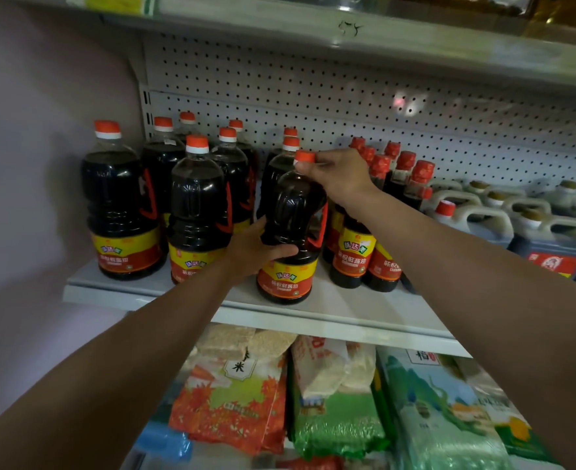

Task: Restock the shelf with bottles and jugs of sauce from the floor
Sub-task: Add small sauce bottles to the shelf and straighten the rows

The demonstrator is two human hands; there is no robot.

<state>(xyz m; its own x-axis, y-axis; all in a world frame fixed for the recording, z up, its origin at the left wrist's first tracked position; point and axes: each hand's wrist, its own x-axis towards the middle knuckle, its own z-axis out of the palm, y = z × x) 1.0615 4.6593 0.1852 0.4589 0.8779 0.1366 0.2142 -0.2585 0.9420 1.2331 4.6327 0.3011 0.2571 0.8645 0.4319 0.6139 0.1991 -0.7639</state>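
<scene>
A dark soy sauce bottle (291, 228) with an orange cap and a red-and-yellow label stands near the front edge of the grey shelf (347, 312). My left hand (257, 249) grips its body from the left, thumb across the front. My right hand (339, 174) pinches its cap from the right. Several like bottles (120, 198) stand to the left and behind it. Smaller sauce bottles (351, 252) with red caps stand just right of it.
White jugs of dark sauce (551, 242) fill the shelf's right end. A perforated back panel (347, 96) and an upper shelf (313, 35) close the space above. Bags of rice and grain (235, 391) lie on the level below. A plain wall (42, 130) is at left.
</scene>
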